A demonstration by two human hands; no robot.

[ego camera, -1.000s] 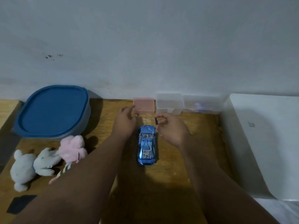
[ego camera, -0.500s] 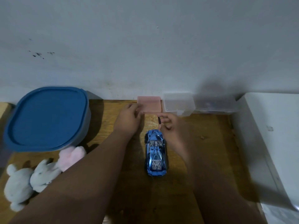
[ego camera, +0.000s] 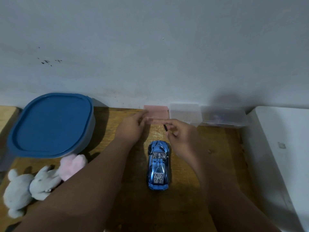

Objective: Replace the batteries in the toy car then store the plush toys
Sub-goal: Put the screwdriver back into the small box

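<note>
Two hands at small pink translucent plastic box (ego camera: 156, 113): left hand (ego camera: 132, 127) grips its edge, right hand (ego camera: 181, 133) pinches thin black stick (ego camera: 165, 128). Shiny blue toy car (ego camera: 158, 166) just behind hands, long axis front-to-back, nearer right hand.

Bare wooden tabletop (ego camera: 197, 181) lies open right of the blue toy car (ego camera: 158, 166), bounded by a white block (ego camera: 280, 148), while small boxes (pink (ego camera: 156, 111), two clear (ego camera: 184, 111)) line the back wall and a blue-lidded tub (ego camera: 51, 124) and plush toys (ego camera: 41, 181) crowd the left.
</note>
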